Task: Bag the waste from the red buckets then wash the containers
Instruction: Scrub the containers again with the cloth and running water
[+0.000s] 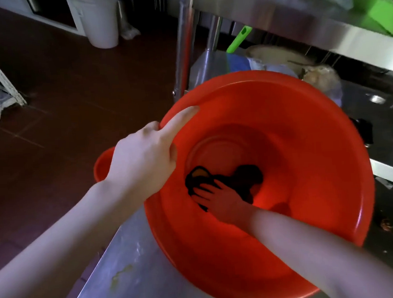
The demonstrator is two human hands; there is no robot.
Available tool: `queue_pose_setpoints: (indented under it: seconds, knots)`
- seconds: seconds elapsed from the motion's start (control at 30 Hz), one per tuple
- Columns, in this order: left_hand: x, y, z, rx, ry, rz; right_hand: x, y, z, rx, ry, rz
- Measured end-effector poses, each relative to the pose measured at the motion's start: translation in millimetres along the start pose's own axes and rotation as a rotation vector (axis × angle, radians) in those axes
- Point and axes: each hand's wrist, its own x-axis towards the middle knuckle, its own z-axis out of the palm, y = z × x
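Red bucket (pixel 303 140) on steel table (pixel 131 285), tipped toward the camera. Left hand (pixel 142 162) grips its rim, index finger straight along the edge. Right hand (pixel 223 198) reaches inside, fingers on dark waste (pixel 249 175) at the bottom; grasp unclear.

Glossy plastic bucket (pixel 296 141) (brushed steel table (pixel 131 283)).

So the big round red plastic bucket (pixel 284 142) is sitting on the flat steel table (pixel 131 283). The left hand (pixel 142 157) is gripping its rim at 10 o'clock. The right hand (pixel 220 198) is lying down inside it, on the dark clump of waste (pixel 249 175) at the bottom. A smaller red plastic bucket (pixel 101 167) is peeking out at 9 o'clock, behind the left hand. The steel shelf rack (pixel 298 16) is standing at 1 o'clock, and the white plastic bin (pixel 99 17) is sitting on the floor at 11.
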Motion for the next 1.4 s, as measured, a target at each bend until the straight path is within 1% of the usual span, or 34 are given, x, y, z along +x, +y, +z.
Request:
queue_pose_setpoints:
  seconds: [0.07,0.1,0.2,0.27,0.4,0.47,0.53,0.6,0.7,0.77,0.83,0.87,1.03,1.07,1.17,1.23,1.4]
  knots:
    - [1.9,-4.6,-0.1,0.004,-0.002,-0.021,6.4,7.2,4.2,0.012,0.029,0.002]
    - [1.4,-4.4,0.0,0.004,-0.003,-0.027,12.1,7.9,2.8,0.049,0.074,0.027]
    - [-2.6,6.7,0.3,0.0,0.004,-0.029,33.5,10.8,-17.5,0.232,0.235,0.193]
    - [-5.3,12.1,0.2,0.003,0.007,-0.037,40.5,21.9,-32.6,0.328,0.268,0.278]
    - [-5.3,11.2,-3.2,0.046,-0.003,-0.062,24.6,64.4,-47.1,0.359,0.288,0.463]
    - [-5.8,12.9,-3.8,0.047,-0.007,-0.069,4.7,84.7,-44.7,0.381,0.261,0.55]
    - [-7.0,15.7,-4.1,0.049,0.0,-0.068,-18.0,95.0,-34.8,0.359,0.176,0.631]
    - [-8.5,17.1,-4.2,0.046,0.009,-0.068,-35.7,94.7,-21.6,0.279,0.064,0.668]
    - [-9.4,19.9,-4.4,0.027,0.014,-0.071,-53.9,82.9,-6.4,0.262,-0.137,0.612]
    - [-9.8,21.1,-4.1,0.02,0.015,-0.072,-59.1,66.8,0.5,0.269,-0.188,0.48]
    - [-10.6,20.2,-4.1,0.013,0.012,-0.067,-59.2,38.8,7.2,0.172,-0.175,0.301]
    - [-11.1,19.4,-4.6,0.01,0.01,-0.071,-56.2,27.7,9.2,0.147,-0.161,0.251]
    - [-13.8,26.4,-5.1,-0.003,0.009,-0.093,-21.0,27.2,-10.9,0.071,-0.043,0.053]
    - [-15.1,29.4,-5.0,-0.002,0.009,-0.1,-13.6,28.7,-15.3,0.072,-0.008,0.041]
    - [-15.9,34.2,-4.3,0.01,-0.005,-0.098,7.1,30.6,-29.6,0.127,0.099,0.077]
    - [-15.0,32.5,-4.6,0.022,-0.011,-0.101,19.8,36.5,-42.2,0.147,0.158,0.135]
    - [-13.8,28.9,-2.9,0.061,-0.001,-0.109,23.0,73.7,-69.1,0.299,0.188,0.384]
